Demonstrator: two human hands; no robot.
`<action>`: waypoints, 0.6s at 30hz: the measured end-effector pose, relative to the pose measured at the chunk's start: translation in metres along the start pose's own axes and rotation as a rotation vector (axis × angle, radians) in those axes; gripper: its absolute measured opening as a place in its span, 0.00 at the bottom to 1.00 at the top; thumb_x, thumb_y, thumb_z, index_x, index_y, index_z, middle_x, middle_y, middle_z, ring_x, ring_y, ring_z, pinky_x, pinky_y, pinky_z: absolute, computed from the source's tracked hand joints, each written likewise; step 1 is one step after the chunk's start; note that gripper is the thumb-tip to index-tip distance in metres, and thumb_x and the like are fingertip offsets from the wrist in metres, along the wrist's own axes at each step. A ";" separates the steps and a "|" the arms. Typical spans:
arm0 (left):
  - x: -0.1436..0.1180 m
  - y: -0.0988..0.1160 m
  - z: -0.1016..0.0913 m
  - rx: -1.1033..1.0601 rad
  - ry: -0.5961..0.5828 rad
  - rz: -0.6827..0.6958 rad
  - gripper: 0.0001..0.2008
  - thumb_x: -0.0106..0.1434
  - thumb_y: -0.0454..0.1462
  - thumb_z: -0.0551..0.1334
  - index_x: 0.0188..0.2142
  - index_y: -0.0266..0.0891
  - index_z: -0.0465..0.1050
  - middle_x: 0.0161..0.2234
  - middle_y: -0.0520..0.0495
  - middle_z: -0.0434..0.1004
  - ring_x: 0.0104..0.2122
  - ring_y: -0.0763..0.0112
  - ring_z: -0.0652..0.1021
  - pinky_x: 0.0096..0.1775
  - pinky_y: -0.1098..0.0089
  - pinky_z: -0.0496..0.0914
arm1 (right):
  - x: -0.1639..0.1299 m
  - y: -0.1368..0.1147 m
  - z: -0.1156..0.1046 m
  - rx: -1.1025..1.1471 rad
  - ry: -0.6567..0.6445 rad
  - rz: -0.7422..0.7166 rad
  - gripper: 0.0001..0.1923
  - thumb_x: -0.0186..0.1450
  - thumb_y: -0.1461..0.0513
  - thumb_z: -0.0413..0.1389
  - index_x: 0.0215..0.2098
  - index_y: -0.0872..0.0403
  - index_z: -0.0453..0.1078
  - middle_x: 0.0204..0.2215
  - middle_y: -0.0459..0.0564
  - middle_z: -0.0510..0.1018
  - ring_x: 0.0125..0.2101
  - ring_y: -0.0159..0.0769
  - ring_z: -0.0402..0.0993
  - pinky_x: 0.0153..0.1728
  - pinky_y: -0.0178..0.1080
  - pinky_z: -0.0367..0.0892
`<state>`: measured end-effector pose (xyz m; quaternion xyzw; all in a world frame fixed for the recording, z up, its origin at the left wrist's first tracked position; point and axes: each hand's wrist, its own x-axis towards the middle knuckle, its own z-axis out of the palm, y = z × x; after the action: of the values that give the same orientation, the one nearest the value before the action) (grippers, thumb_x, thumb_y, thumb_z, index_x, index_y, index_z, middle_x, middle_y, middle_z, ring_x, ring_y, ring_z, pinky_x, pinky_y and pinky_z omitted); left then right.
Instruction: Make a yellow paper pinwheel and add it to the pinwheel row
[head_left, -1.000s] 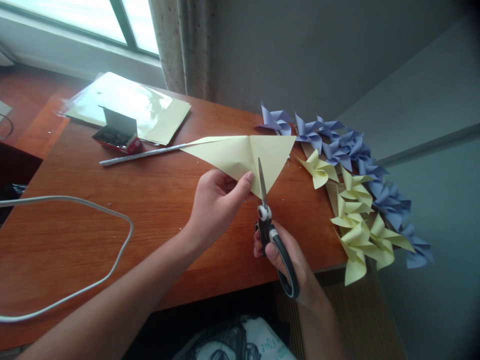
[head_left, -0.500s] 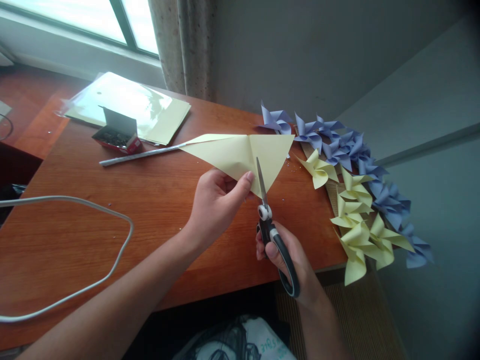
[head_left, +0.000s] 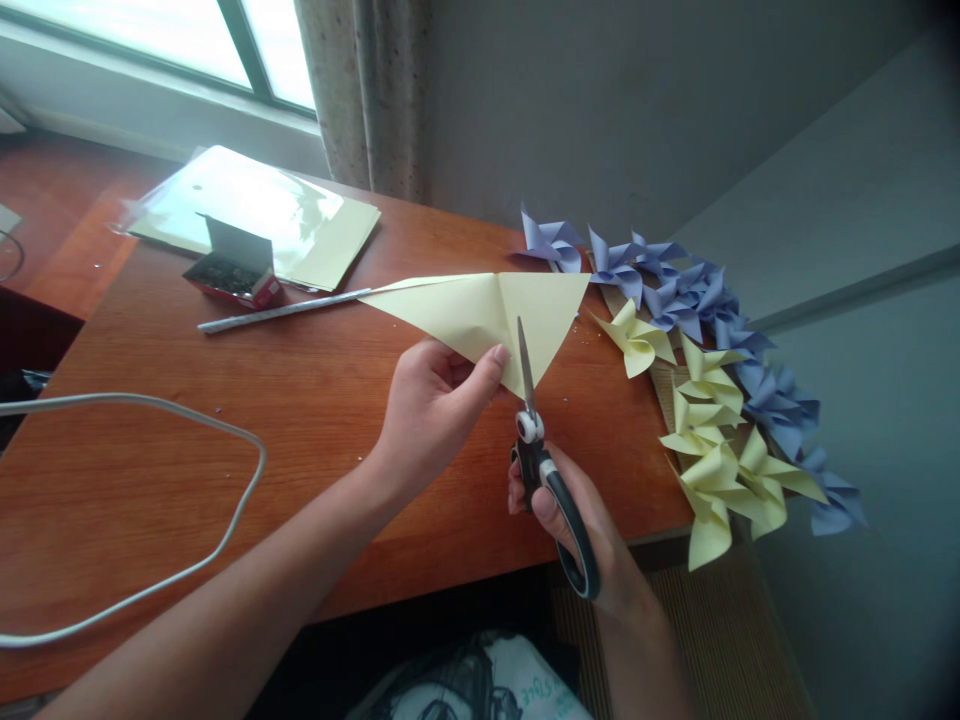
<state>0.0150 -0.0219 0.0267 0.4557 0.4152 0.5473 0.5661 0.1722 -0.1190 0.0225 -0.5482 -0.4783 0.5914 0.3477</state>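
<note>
My left hand (head_left: 431,405) pinches a folded pale yellow paper triangle (head_left: 487,315) near its lower tip and holds it just above the wooden desk (head_left: 315,420). My right hand (head_left: 577,520) grips black-handled scissors (head_left: 544,470) at the desk's front edge. The blades point up and away, and they lie in the paper's lower tip along its centre fold, right beside my left thumb.
Yellow paper pinwheels (head_left: 712,440) and blue ones (head_left: 675,285) lie along the desk's right edge. A small open box (head_left: 236,270), a thin rod (head_left: 281,310) and a bag of yellow sheets (head_left: 255,210) sit at the back left. A grey cable (head_left: 187,420) loops at left.
The scissors' blades shifted very slightly in the paper; both hands and the paper stay almost where they were.
</note>
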 end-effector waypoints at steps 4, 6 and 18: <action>0.000 0.000 0.000 0.002 0.002 -0.003 0.11 0.61 0.42 0.69 0.28 0.35 0.78 0.22 0.47 0.80 0.22 0.70 0.80 0.24 0.76 0.73 | 0.001 -0.001 0.002 0.023 0.001 0.002 0.22 0.65 0.42 0.57 0.38 0.52 0.64 0.32 0.47 0.66 0.32 0.36 0.63 0.38 0.40 0.63; 0.000 0.000 0.000 0.000 0.000 -0.005 0.11 0.61 0.42 0.69 0.28 0.35 0.78 0.22 0.47 0.80 0.22 0.70 0.80 0.24 0.76 0.73 | 0.000 -0.004 0.002 0.037 0.005 0.013 0.22 0.64 0.43 0.57 0.39 0.52 0.65 0.32 0.46 0.65 0.32 0.36 0.62 0.39 0.40 0.63; 0.000 0.001 0.000 -0.003 0.005 -0.003 0.10 0.61 0.40 0.69 0.27 0.35 0.78 0.22 0.48 0.80 0.22 0.72 0.79 0.23 0.77 0.72 | -0.001 -0.005 0.003 0.050 0.019 0.059 0.23 0.62 0.42 0.59 0.38 0.51 0.64 0.32 0.46 0.66 0.33 0.37 0.64 0.39 0.40 0.63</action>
<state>0.0149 -0.0222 0.0279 0.4528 0.4163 0.5483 0.5666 0.1688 -0.1186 0.0276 -0.5590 -0.4436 0.6079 0.3482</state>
